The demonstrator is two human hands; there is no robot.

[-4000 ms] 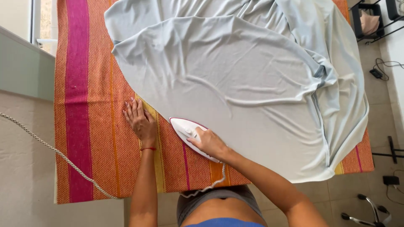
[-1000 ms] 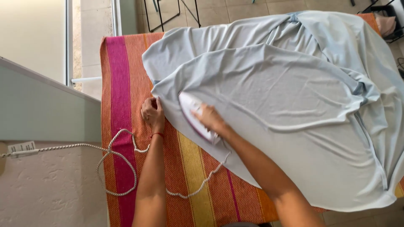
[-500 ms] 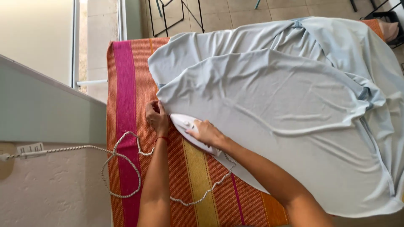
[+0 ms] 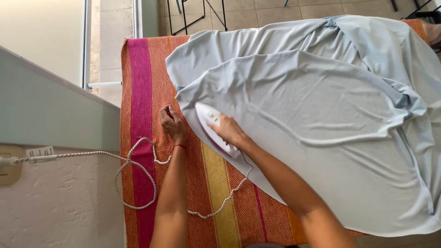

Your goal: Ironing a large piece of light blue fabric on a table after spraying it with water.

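Note:
A large pale blue garment (image 4: 317, 115) lies spread over a table covered with a striped orange, pink and yellow cloth (image 4: 147, 92). My right hand (image 4: 229, 131) grips a white iron (image 4: 207, 123) that rests on the garment's near left edge. My left hand (image 4: 172, 123) lies on the striped cloth just left of the iron, its fingertips at the garment's edge. The iron's braided white cord (image 4: 138, 170) loops over the cloth and runs left to a wall socket (image 4: 7, 161).
A white textured wall (image 4: 55, 202) and a grey ledge (image 4: 46, 110) stand to the left. Tiled floor and dark metal chair legs (image 4: 193, 14) show beyond the table's far edge. The garment hangs over the table's right side.
The iron and my right hand have slid back and forth along the garment's left edge. My left hand stays beside it. The view has shifted right, bringing the wall and cord into sight.

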